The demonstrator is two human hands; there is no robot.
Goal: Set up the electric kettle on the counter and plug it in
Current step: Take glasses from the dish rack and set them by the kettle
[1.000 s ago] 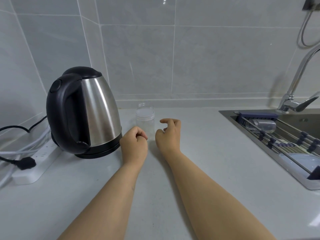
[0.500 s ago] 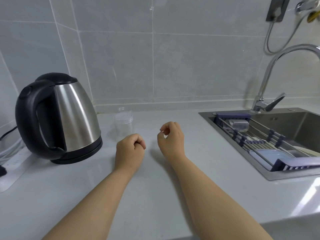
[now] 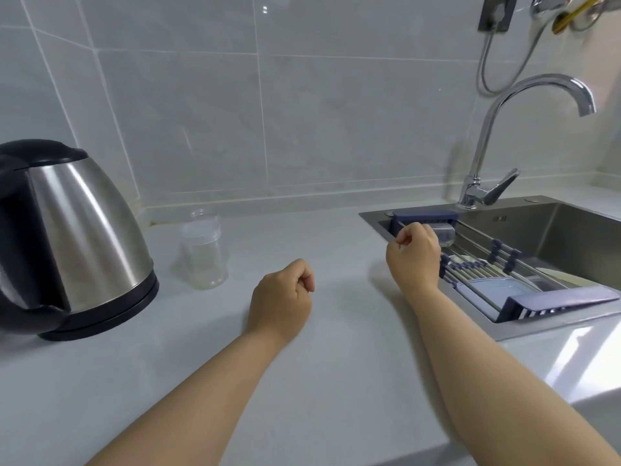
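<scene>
Both hands are curled and hold nothing: the left hand (image 3: 280, 299) over the tabletop (image 3: 336, 381), the right hand (image 3: 414, 255) at the sink (image 3: 568, 227) edge. The kettle (image 3: 72, 240) stands on its base far left, beside a clear cup (image 3: 204, 250). No plug or socket is in view; a careless reach leftward could topple the cup.

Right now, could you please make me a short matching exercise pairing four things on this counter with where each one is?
Things:
1. kettle
2. clear jar
3. faucet
4. drying rack

Places:
A. across the sink
B. far left of the counter
C. behind the sink, by the wall
D. just right of the kettle

Pairs: 1-B, 2-D, 3-C, 4-A
</scene>
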